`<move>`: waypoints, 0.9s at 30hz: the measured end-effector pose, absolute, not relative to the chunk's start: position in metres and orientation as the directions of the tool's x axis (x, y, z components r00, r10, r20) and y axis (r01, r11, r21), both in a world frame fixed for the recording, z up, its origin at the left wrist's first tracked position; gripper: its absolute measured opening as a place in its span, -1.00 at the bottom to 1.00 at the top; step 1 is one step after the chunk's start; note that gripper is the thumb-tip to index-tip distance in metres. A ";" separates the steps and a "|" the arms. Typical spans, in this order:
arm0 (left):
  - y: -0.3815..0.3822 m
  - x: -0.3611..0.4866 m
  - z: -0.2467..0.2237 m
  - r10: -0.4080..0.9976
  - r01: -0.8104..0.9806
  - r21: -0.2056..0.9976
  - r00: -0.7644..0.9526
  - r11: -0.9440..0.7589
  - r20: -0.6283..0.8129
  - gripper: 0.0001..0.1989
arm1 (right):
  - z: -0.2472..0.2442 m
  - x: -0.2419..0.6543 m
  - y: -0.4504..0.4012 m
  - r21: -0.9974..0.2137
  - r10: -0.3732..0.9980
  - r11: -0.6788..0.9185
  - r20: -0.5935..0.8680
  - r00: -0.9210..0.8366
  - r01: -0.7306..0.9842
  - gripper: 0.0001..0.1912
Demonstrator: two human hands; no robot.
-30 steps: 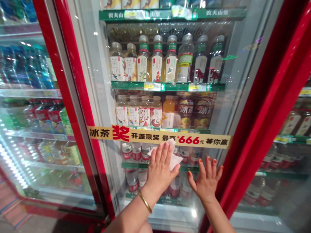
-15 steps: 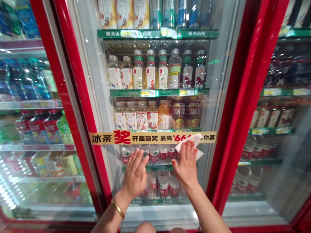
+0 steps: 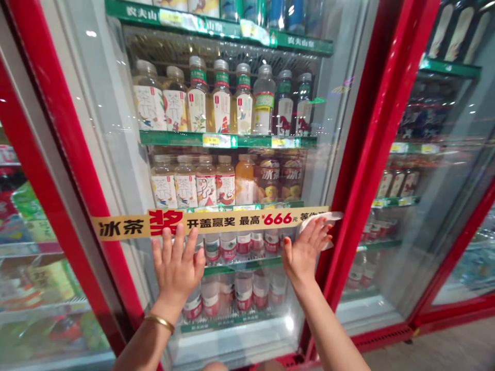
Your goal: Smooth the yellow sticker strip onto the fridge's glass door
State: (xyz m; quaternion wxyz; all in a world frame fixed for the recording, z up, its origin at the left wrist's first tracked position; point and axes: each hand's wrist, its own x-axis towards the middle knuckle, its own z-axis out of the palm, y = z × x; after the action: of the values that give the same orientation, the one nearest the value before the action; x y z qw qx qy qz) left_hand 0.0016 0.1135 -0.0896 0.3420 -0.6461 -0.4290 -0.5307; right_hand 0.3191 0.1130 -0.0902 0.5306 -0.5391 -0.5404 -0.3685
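Observation:
A glass cooler door point(image 3: 216, 265) stands before me, with a yellow printed strip point(image 3: 211, 222) stuck across it. Fingers spread, my left hand point(image 3: 176, 270) is at the strip's lower edge, and no object shows in it. A gold bangle point(image 3: 159, 322) circles that wrist. My right hand point(image 3: 305, 257) presses a thin white wipe point(image 3: 333, 216), cloth or paper I cannot tell, between its fingers and the strip's right end. The fingers hide part of the wipe, and one corner sticks out to the right, close to the red door frame point(image 3: 344, 206).
Behind the glass, green-edged shelves point(image 3: 166, 138) carry several rows of bottled drinks point(image 3: 222, 100). Another red-framed cooler point(image 3: 23, 154) adjoins on the left, and more glass doors point(image 3: 386, 268) continue to the right. Grey floor point(image 3: 444, 342) shows at the lower right.
My right hand has slid the wipe rightward along the strip, uncovering the red 666. My left hand has moved left and spread its fingers. The view has shifted and tilted.

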 end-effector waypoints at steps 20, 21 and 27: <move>0.086 -0.007 -0.089 0.167 0.931 -0.132 0.198 -0.340 0.966 -0.19 | -0.098 0.292 0.094 0.379 0.176 0.372 0.867 -0.465 0.847 -0.02; 0.085 -0.012 -0.097 0.184 0.935 -0.127 0.196 -0.330 0.963 -0.18 | -0.097 0.304 0.095 0.331 0.192 0.345 0.891 -0.412 0.878 -0.04; 0.094 -0.024 -0.134 0.159 0.953 -0.111 0.160 -0.281 0.974 -0.12 | -0.064 0.301 0.110 -0.097 0.266 0.190 0.963 0.044 0.977 0.03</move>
State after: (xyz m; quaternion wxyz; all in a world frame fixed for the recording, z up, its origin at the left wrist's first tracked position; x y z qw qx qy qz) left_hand -0.0242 0.0942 -0.1338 0.4131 -0.6400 -0.4344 -0.4807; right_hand 0.3015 0.1100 -0.0638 0.4955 -0.5258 -0.5911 -0.3585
